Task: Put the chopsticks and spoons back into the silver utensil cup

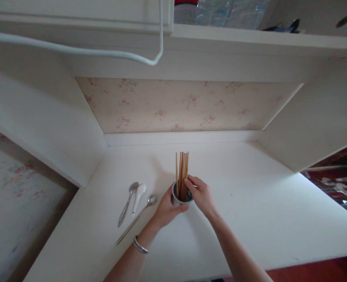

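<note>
My left hand (168, 209) is wrapped round a metal utensil holder (179, 201) from its left side. Several wooden chopsticks (181, 168) stand upright in the holder, their upper ends rising well above the rim. My right hand (201, 192) is closed at the right of the bundle, thumb and fingers pinching at the chopsticks just over the rim. How many it grips is hidden. Left of the holder, a short metal spoon (128, 203), a white soup spoon (138, 198) and a long-handled metal spoon (140, 213) lie on the white counter (235, 219).
White side panels (308, 117) and a floral back wall (176, 105) enclose the counter. Overhead, an open shelf (249, 37) holds plastic-wrapped items, and a white cable (88, 51) hangs at the upper left. Cluttered items (338, 188) show beyond the right panel.
</note>
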`<action>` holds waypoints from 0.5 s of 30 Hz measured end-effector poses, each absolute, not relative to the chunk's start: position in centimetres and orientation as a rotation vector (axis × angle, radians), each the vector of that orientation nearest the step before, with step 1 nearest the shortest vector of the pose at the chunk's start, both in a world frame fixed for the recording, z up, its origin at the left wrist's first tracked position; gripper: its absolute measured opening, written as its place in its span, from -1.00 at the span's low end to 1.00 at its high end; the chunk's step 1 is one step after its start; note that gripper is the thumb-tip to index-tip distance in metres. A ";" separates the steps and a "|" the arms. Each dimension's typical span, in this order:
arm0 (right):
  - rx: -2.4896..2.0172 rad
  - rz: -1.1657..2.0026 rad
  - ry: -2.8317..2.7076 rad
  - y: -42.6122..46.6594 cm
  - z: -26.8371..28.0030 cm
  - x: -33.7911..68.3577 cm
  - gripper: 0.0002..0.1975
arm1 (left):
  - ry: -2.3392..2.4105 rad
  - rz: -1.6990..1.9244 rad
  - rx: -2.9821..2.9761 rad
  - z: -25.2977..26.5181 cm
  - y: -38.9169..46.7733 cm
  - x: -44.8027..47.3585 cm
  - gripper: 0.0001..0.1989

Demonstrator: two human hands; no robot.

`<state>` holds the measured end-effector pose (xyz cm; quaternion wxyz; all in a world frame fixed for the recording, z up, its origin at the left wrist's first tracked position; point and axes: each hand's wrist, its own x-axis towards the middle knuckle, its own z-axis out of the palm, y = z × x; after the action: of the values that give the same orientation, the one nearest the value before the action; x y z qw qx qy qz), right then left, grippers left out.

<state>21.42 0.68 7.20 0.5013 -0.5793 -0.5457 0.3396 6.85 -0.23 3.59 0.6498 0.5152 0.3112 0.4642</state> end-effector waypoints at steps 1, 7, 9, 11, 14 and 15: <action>-1.373 0.875 -1.289 0.5 6.9 21.5 -0.57 | 0.688 1.055 1.173 3.7 -0.2 6.8 -0.25; -1.077 1.141 -1.258 -1.4 4.2 21.9 -0.13 | 0.769 1.093 1.210 3.5 -0.1 6.6 -0.36; -1.049 1.169 -1.252 -1.8 3.4 21.5 -0.01 | 0.787 1.075 1.242 3.4 0.0 6.6 -0.38; -1.063 1.130 -1.242 -2.0 2.6 20.9 -0.02 | 0.813 1.069 1.297 3.3 0.0 6.5 -0.38; -1.149 0.986 -1.248 -2.0 1.7 20.3 -0.17 | 0.885 1.080 1.451 3.2 -0.8 6.1 -0.38; -1.172 0.956 -1.257 -2.0 1.4 20.2 -0.20 | 0.916 1.075 1.517 3.2 -1.2 5.7 -0.36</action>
<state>20.21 -2.00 1.40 0.5542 -0.4959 -0.5321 0.4047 5.72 -1.19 3.18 0.5097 0.6297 0.3802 0.4463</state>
